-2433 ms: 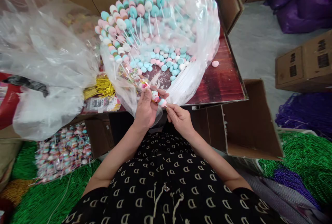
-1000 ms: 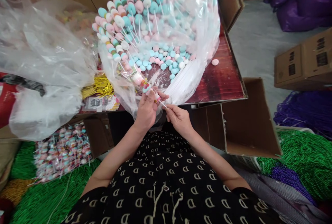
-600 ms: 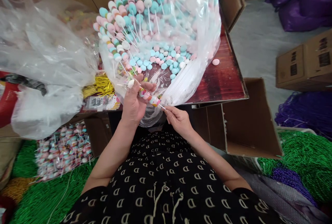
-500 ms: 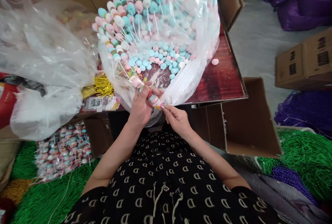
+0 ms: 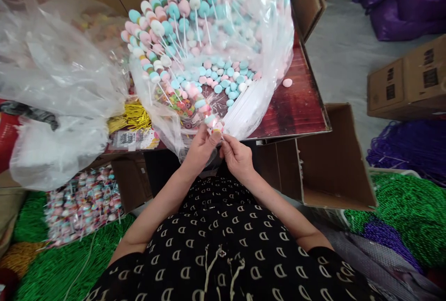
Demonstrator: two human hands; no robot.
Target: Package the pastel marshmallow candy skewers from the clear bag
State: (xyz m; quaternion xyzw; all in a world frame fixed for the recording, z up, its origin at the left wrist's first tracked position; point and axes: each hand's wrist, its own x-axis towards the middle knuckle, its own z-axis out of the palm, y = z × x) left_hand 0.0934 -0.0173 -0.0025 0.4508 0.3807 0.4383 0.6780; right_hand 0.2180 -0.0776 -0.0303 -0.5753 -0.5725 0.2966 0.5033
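Note:
A marshmallow skewer [image 5: 200,104] in a clear printed wrapper points up and away from me, over the table edge. My left hand [image 5: 200,150] is closed around its lower end, thumb and fingers at the wrapper's bottom. My right hand [image 5: 238,154] pinches the same bottom end, where the stick comes out; its fingertips almost touch my left thumb. Just beyond, a clear plastic bag [image 5: 278,45] holds stacked marshmallow skewers [image 5: 184,8], loose pink, blue and white marshmallows [image 5: 218,88], colourful gummy rings [image 5: 181,108] and a bundle of white sticks [image 5: 240,113].
Gold twist ties [image 5: 134,115] and printed labels [image 5: 135,139] lie at the table's left. One pink marshmallow [image 5: 287,82] sits on the red table [image 5: 296,110]. An open carton [image 5: 336,161] stands at the right. Wrapped skewers [image 5: 83,203] fill a box lower left.
My left hand has slid down the wrapped skewer to its bottom end, close to my right hand. More of the skewer's upper part now shows. My right hand has hardly moved.

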